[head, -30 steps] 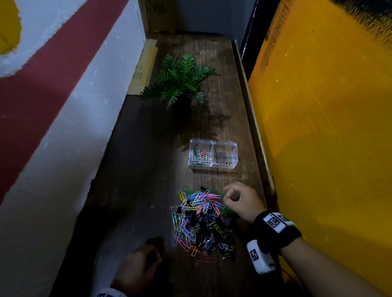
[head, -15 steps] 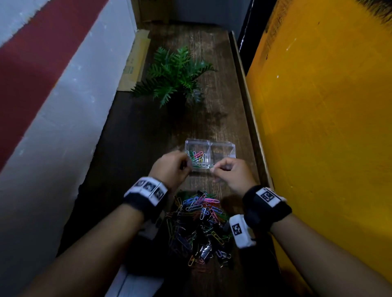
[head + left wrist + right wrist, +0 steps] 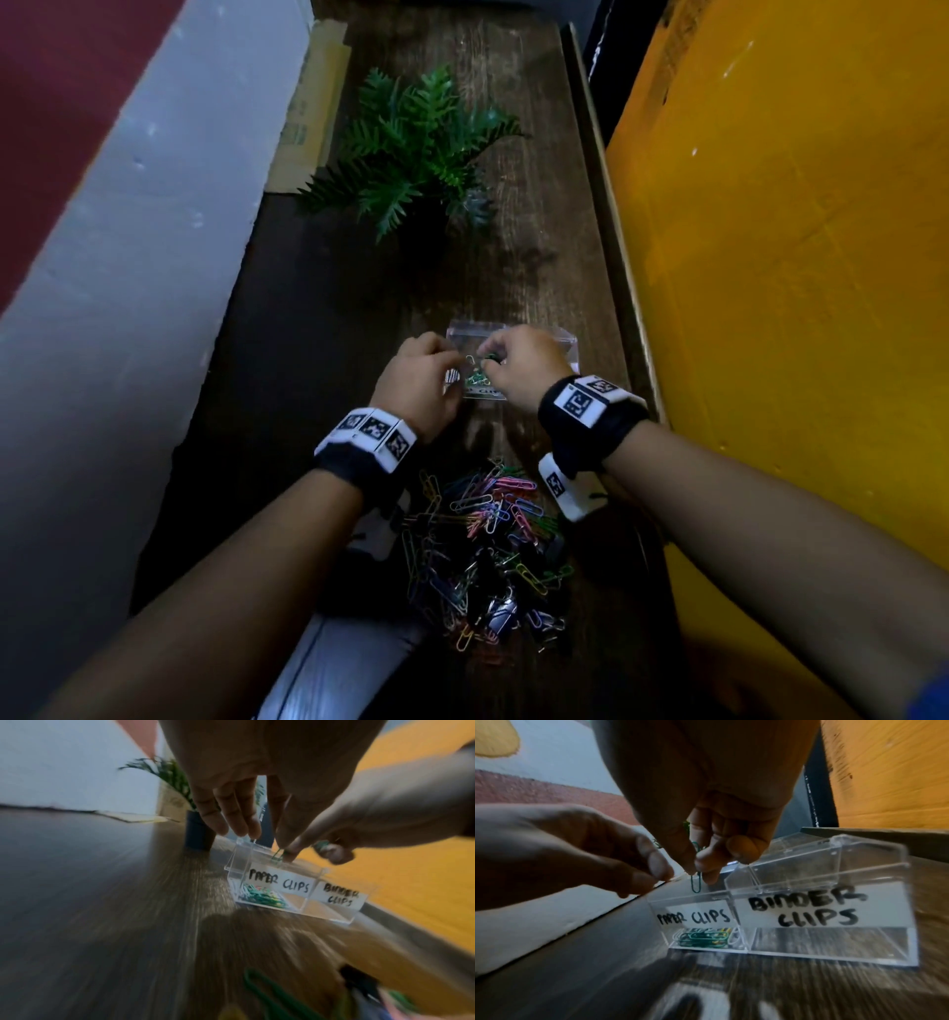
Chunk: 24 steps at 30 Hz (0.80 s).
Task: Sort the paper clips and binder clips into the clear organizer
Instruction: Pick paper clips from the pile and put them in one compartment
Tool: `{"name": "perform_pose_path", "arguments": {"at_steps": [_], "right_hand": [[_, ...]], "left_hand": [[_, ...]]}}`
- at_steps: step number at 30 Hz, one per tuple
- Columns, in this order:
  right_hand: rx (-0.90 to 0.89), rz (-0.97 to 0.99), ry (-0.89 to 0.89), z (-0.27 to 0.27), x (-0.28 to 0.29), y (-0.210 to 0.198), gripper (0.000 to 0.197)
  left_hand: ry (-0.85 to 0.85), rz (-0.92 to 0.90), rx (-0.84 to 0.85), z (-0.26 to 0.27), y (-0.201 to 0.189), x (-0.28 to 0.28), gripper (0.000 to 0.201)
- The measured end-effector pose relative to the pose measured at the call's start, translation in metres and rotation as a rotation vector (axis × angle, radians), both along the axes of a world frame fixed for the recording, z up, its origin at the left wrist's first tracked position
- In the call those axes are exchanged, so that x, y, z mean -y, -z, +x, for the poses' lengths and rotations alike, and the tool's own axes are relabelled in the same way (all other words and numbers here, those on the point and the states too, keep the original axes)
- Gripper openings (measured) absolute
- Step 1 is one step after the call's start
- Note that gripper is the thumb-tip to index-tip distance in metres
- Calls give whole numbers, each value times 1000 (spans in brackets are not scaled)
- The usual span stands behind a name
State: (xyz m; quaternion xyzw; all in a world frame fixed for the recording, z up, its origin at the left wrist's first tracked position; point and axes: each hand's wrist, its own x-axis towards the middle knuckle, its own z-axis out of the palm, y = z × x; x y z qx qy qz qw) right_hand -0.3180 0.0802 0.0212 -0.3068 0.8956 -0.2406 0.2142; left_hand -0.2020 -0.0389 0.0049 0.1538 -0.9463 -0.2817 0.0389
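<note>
Green wire is what the right hand [image 3: 706, 833] pinches between thumb and fingertips [image 3: 707, 862]: a single paper clip [image 3: 696, 882] hanging straight down from that grip, just above the open compartment labelled PAPER CLIPS in the clear organizer [image 3: 834, 953]. Below the grip, a small heap of sorted clips [image 3: 700, 939] lies on that compartment's floor; beside it, away from the left hand, the BINDER CLIPS compartment looks empty. The left hand [image 3: 577, 850] sits just beside the right-hand grip with its fingers bent down toward the organizer's rim; whether they pinch the lid or anything else I cannot tell. Nearer the person than both hands, the unsorted pile [image 3: 488, 545] of coloured paper clips and black binder clips lies on the dark wooden surface [image 3: 318, 318].

The clip is likely very light, thin and smooth-coated, so it can slip or twist out of a loose pinch; holding it by the upper loop, as here, seems right. The organizer looks light and rigid and could slide if bumped. Binder clips are probably best taken by their black bodies.
</note>
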Motion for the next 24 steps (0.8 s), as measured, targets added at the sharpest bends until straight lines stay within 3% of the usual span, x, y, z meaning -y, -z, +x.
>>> {"name": "perform_pose_path", "arguments": {"at_steps": [3, 7, 13, 16, 20, 24], "right_hand": [[34, 49, -36, 0, 4, 6, 16], [79, -80, 27, 17, -19, -1, 27], [140, -152, 10, 87, -92, 0, 15], [38, -167, -148, 135, -121, 9, 14], [-16, -16, -419, 192, -140, 16, 21], [-75, 69, -539, 218, -145, 30, 23]], "left_hand": [[-25, 80, -35, 33, 3, -7, 19], [12, 142, 43, 94, 10, -21, 19], [-52, 162, 259, 163, 35, -54, 24], [-132, 175, 310, 171, 43, -67, 23], [-210, 161, 291, 168, 39, -75, 14], [-224, 161, 247, 167, 32, -74, 10]]}}
